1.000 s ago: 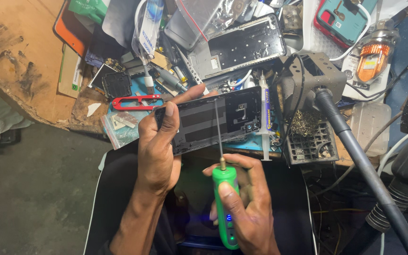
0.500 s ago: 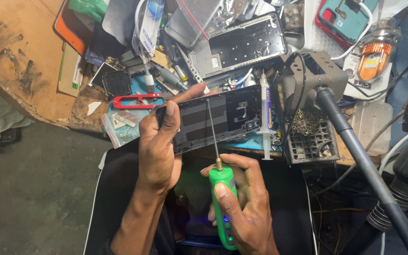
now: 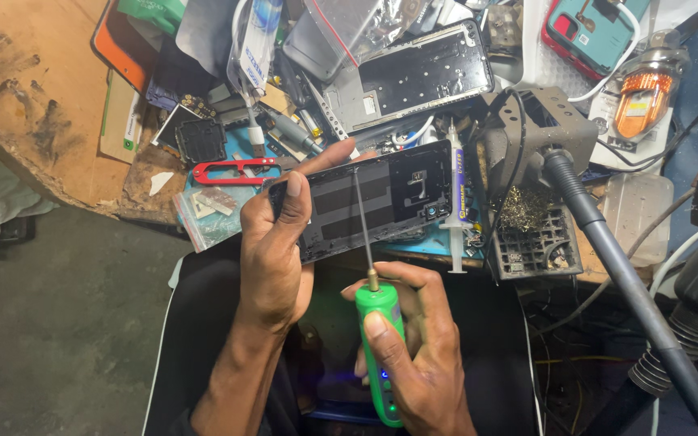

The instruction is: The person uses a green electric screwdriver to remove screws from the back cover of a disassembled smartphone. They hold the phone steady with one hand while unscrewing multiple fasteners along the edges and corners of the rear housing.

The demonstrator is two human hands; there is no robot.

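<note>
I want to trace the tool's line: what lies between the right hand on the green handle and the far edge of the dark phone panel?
In the head view, only the tool's thin metal shaft crosses from the right hand over the dark phone panel.

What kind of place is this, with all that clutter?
Most likely a phone repair bench: the left hand holds an opened phone, the right hand a green electric screwdriver, and a soldering stand sits nearby.
</note>
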